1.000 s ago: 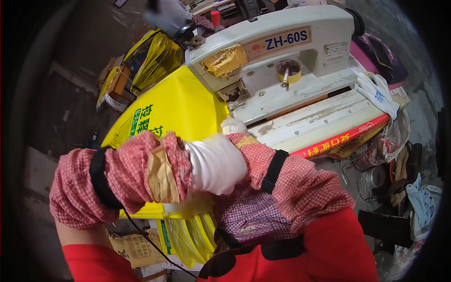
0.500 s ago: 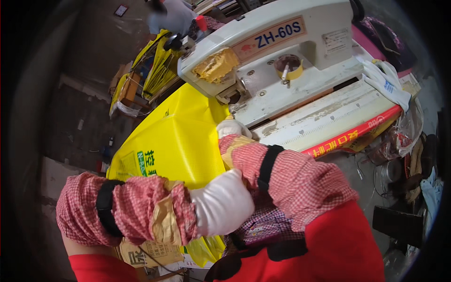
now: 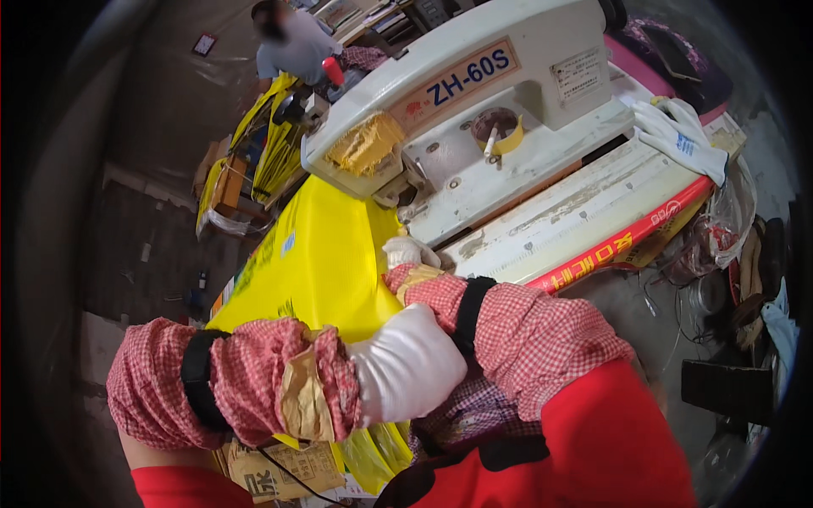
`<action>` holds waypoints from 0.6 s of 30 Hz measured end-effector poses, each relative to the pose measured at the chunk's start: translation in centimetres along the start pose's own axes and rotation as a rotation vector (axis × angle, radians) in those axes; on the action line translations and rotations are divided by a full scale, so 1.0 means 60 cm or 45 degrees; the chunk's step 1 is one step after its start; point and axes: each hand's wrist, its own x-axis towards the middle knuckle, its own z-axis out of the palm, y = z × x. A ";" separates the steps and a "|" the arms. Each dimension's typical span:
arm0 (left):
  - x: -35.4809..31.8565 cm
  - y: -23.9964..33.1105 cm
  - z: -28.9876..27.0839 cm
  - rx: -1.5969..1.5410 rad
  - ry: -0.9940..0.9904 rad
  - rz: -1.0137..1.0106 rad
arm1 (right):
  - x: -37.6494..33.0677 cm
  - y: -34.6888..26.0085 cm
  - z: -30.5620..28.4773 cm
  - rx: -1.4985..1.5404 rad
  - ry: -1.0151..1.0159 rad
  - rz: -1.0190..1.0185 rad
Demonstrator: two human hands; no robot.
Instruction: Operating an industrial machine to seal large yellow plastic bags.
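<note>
A bright yellow woven bag (image 3: 326, 262) lies flat under the head of a cream industrial sewing machine (image 3: 474, 102) and runs away from me to the left. My right hand (image 3: 409, 251), in a white glove, grips the bag's right edge just in front of the needle area. My left hand (image 3: 406, 368), also in a white glove, sits curled over the bag's near end and rests against my right forearm. Its fingers are hidden underneath. Both forearms wear red checked sleeve covers.
The machine table (image 3: 584, 212) has a ruler strip and a red front edge, with a spare white glove (image 3: 682, 135) at its far right. A roll of yellow tape (image 3: 500, 131) sits on the machine bed. Another person (image 3: 292, 42) works behind stacked yellow bags (image 3: 271, 144).
My left hand has drawn back toward my body along the bag. My right hand stays at the bag's edge by the needle. More yellow bag shows beyond the machine.
</note>
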 end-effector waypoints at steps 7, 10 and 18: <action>-0.032 -0.091 0.051 -0.270 0.065 0.037 | 0.014 -0.059 0.141 2.248 -0.353 0.873; -0.034 -0.058 0.112 -0.260 0.068 0.168 | 0.023 -0.139 0.180 2.920 0.120 0.707; -0.015 -0.052 0.060 -0.278 0.150 0.166 | 0.074 -0.335 0.257 4.267 1.834 -0.324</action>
